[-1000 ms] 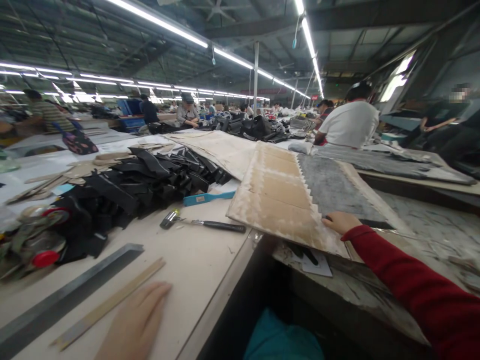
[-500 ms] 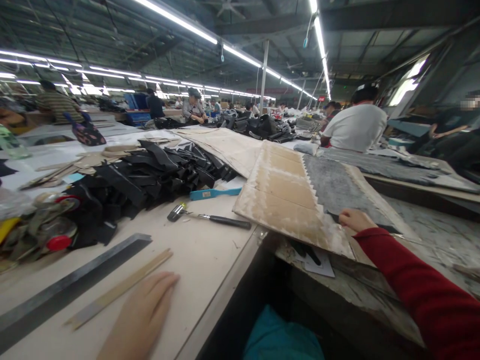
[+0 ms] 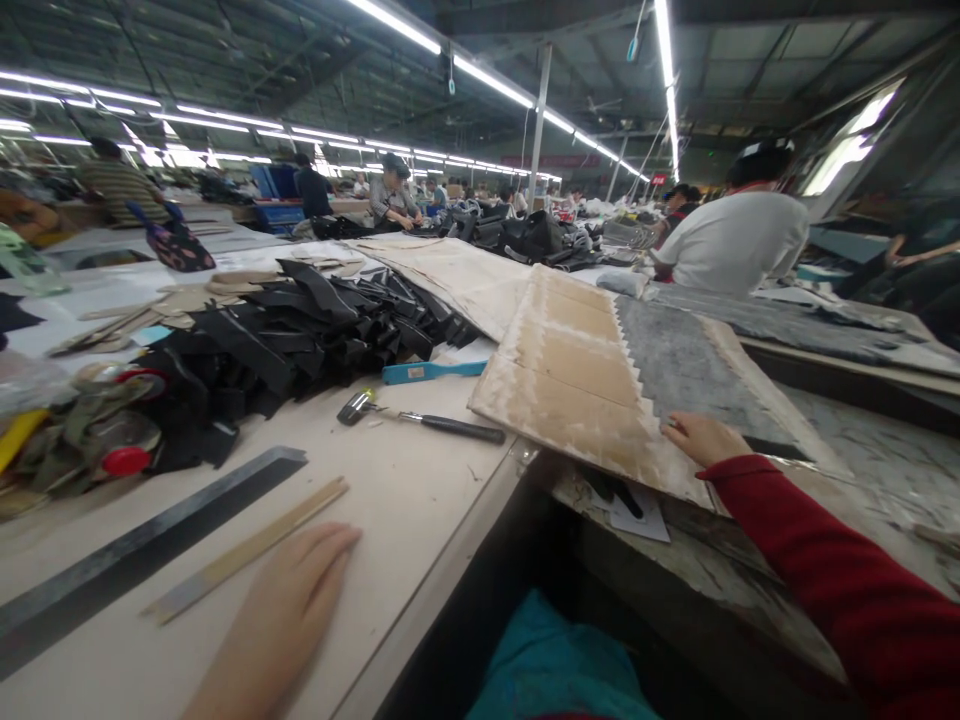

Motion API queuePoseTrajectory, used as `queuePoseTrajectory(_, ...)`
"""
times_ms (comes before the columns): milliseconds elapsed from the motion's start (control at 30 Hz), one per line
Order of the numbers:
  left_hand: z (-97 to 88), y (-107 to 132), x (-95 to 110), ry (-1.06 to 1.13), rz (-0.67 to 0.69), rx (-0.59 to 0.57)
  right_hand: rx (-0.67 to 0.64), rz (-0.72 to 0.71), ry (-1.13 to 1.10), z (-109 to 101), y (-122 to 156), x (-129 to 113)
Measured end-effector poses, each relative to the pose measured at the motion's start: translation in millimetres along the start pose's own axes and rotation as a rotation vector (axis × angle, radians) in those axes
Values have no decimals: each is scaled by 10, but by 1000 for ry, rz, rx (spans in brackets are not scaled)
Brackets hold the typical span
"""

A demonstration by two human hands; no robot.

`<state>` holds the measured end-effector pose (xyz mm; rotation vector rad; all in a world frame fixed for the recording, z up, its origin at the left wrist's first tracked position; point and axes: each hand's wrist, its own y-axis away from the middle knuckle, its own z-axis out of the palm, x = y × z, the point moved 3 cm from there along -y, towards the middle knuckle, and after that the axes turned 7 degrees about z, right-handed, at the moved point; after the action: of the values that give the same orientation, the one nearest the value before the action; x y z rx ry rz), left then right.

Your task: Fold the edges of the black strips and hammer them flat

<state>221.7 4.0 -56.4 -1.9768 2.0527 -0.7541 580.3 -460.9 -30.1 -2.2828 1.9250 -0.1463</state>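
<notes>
My left hand lies palm down on the pale worktop, fingers stretched out and holding nothing. Just beyond its fingers are a thin wooden stick and a long dark metal bar. My right hand, in a red sleeve, is over the lower part of a cardboard board partly covered in grey. Its fingers are pinched at the left end of a black strip lying along the grey area; the fingertips partly hide that end. A hammer with a black handle rests on the worktop.
A large heap of black cut pieces lies behind the hammer, beside a blue flat-handled tool. Bottles and a red cap are at left. A person in a white shirt sits behind the board. A dark gap separates worktop and board stand.
The view has shifted slightly. My right fingers have drawn in at the strip's left end, and its black tip no longer shows beyond them. My left hand stays on the worktop.
</notes>
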Motion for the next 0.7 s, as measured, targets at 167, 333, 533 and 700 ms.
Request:
queuePoseTrajectory(167, -23, -14, 28, 26, -18, -14, -134, -18, 153, 100, -35, -198)
queuePoseTrajectory(333, -55, -33, 73, 38, -39, -22, -156, -4, 217, 109, -59, -186)
queuePoseTrajectory(533, -93, -45, 128, 60, -86, -48, -128, 17, 202, 156, -72, -94)
queuePoseTrajectory(700, -142, -58, 194, 90, -122, -82, -122, -36, 151, 199, -76, 39)
